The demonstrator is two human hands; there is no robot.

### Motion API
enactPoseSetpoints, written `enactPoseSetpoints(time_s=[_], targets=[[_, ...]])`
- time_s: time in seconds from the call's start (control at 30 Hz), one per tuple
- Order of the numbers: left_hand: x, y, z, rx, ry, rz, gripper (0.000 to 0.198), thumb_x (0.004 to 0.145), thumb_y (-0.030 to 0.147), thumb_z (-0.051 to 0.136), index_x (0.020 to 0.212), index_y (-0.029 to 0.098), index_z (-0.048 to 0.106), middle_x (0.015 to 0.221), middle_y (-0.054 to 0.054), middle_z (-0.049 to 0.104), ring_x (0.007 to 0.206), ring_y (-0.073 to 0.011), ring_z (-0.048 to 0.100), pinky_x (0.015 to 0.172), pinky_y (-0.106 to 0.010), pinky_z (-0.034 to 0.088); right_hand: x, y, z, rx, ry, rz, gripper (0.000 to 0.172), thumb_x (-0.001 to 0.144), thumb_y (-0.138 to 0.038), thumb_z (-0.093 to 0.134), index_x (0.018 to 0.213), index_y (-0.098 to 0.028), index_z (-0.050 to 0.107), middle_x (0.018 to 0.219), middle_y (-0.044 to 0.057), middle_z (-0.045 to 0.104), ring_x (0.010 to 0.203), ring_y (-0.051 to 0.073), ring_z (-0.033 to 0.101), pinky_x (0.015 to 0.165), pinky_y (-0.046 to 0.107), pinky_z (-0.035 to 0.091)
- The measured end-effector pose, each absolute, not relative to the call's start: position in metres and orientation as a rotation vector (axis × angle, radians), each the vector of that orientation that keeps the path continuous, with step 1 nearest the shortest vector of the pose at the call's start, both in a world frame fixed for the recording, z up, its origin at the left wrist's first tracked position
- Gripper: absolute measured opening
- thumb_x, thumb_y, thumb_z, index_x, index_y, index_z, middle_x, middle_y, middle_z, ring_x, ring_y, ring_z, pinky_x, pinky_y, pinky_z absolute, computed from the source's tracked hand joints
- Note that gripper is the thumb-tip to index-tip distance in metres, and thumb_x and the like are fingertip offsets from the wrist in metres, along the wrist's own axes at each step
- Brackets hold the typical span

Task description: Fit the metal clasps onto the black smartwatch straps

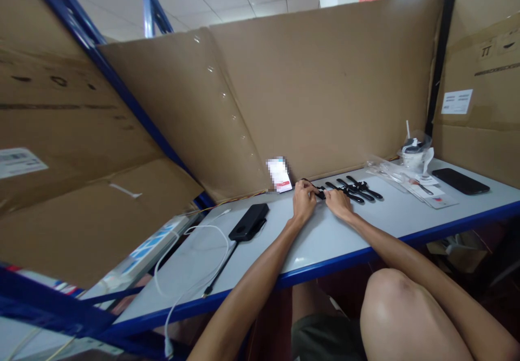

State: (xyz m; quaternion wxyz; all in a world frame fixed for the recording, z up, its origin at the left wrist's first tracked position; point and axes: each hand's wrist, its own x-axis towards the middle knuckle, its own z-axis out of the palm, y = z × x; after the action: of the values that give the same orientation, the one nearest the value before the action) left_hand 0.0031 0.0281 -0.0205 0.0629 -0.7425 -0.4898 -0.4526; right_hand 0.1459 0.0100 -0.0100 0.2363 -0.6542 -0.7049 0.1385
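My left hand point(304, 201) and my right hand point(338, 204) are close together over the back half of the table, fingers bent and closed. Between their fingertips is a small black piece point(320, 194), mostly covered, so its exact kind cannot be made out. Just right of my right hand lie several long, slim black pieces point(359, 189) with rounded ends and narrow, tied-looking middles, side by side at a slant. A lit phone point(279, 176) leans against the cardboard behind my left hand, its screen partly blurred.
Left on the grey table point(300, 250) lie a black power bank point(249, 222) and a white cable point(227, 242). To the right are clear plastic packets point(410, 181), a lidded cup point(412, 155) and a dark phone point(460, 181). Cardboard walls point(325, 90) enclose the back and sides.
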Motion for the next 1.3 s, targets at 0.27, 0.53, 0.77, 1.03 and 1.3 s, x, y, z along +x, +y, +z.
enactPoseSetpoints(time_s=[0.27,0.53,0.77,1.03,1.3], targets=[[0.0063,0.0251,-0.0175,-2.327,-1.373,-1.334,0.033,0.083,0.007,0.048,0.084,0.024,0.077,0.096,-0.008,0.056,0.094,-0.0207,0.051,0.088,-0.037,0.047,0.1463,0.0082,-0.0094,-1.779,-1.936,0.367,0.051,0.103,-0.039,0.027,0.111,-0.019,0.073,0.111,0.015,0.072,0.108,0.024,0.067,0.084,0.028,0.047],[0.0032,0.0288,-0.0208,-2.253,-1.458,-1.329,0.035,0.087,0.010,0.046,0.094,0.023,0.077,0.095,-0.009,0.056,0.094,-0.0221,0.051,0.086,-0.037,0.047,0.1464,0.0110,-0.0113,-1.787,-1.926,0.368,0.052,0.103,-0.040,0.026,0.111,-0.018,0.072,0.111,0.015,0.072,0.107,0.025,0.067,0.086,0.030,0.047],[0.0067,0.0250,-0.0183,-2.338,-1.386,-1.322,0.034,0.081,0.005,0.049,0.076,0.023,0.076,0.094,-0.008,0.056,0.094,-0.0209,0.051,0.086,-0.036,0.046,0.1458,0.0138,-0.0141,-1.770,-1.904,0.368,0.050,0.102,-0.038,0.028,0.110,-0.017,0.073,0.111,0.016,0.072,0.108,0.025,0.067,0.085,0.029,0.047],[0.0027,0.0297,-0.0219,-2.281,-1.438,-1.304,0.034,0.088,0.010,0.046,0.096,0.023,0.077,0.096,-0.009,0.057,0.095,-0.0220,0.051,0.085,-0.036,0.046,0.1463,0.0132,-0.0133,-1.780,-1.923,0.382,0.053,0.103,-0.039,0.025,0.111,-0.017,0.072,0.112,0.015,0.072,0.109,0.025,0.066,0.088,0.029,0.046],[0.0076,0.0240,-0.0178,-2.318,-1.368,-1.319,0.034,0.086,0.009,0.048,0.092,0.023,0.078,0.090,-0.008,0.058,0.091,-0.0202,0.052,0.082,-0.034,0.046,0.1472,0.0105,-0.0124,-1.753,-1.924,0.376,0.053,0.103,-0.038,0.024,0.110,-0.016,0.072,0.111,0.016,0.072,0.108,0.025,0.066,0.086,0.029,0.047]])
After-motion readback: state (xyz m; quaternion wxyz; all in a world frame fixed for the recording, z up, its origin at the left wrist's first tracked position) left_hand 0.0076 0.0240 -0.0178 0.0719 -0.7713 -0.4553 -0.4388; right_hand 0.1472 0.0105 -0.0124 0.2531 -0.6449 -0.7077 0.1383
